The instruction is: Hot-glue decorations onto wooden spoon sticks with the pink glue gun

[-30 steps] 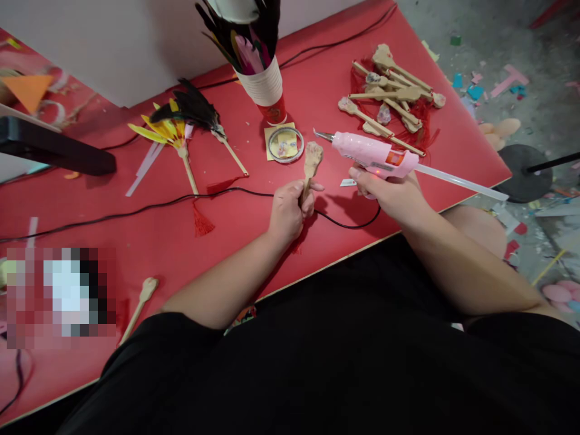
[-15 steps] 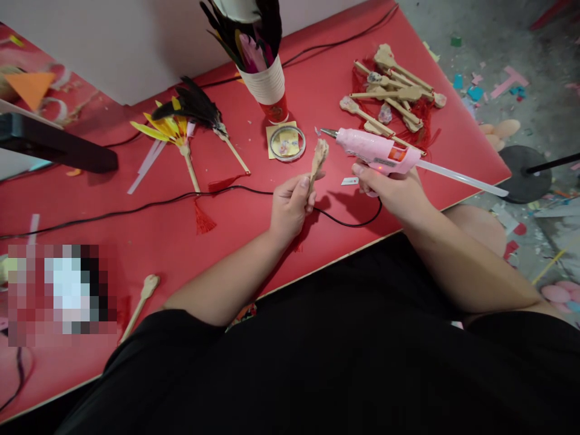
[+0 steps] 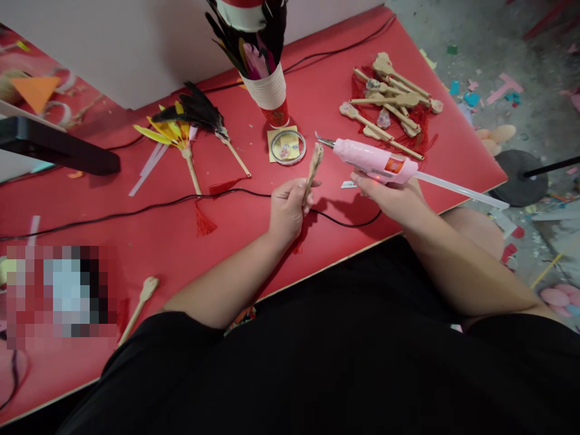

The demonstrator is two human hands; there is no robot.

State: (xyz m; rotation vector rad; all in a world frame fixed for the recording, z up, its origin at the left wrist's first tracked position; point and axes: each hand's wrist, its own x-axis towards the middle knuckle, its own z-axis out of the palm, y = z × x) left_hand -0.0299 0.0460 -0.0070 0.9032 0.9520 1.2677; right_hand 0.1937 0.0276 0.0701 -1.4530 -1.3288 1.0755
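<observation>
My left hand (image 3: 290, 205) is closed around a wooden fan handle (image 3: 313, 164), its broad end pointing up and turned nearly edge-on. A pink hot glue gun (image 3: 371, 158) is gripped in my right hand (image 3: 390, 196), with a clear glue stick (image 3: 462, 188) poking out of its back. The metal nozzle sits just right of the handle's top, apart from it, with a bit of glue at the tip. Behind the handle lies a round clear tape roll (image 3: 289, 147) on yellow paper. Two feather fans, one yellow (image 3: 174, 134) and one black (image 3: 203, 112), rest to the left.
Paper cups (image 3: 274, 99) holding feathers stand at the back. Several wooden handles (image 3: 392, 99) with red tassels are piled on the right of the red table (image 3: 217, 241). A black cord (image 3: 136, 208) crosses the tabletop. Another handle (image 3: 142, 302) lies near my left arm.
The handle in my left hand has turned more edge-on. The glue gun has shifted slightly down, its tip still near the handle's top. The view has moved a little.
</observation>
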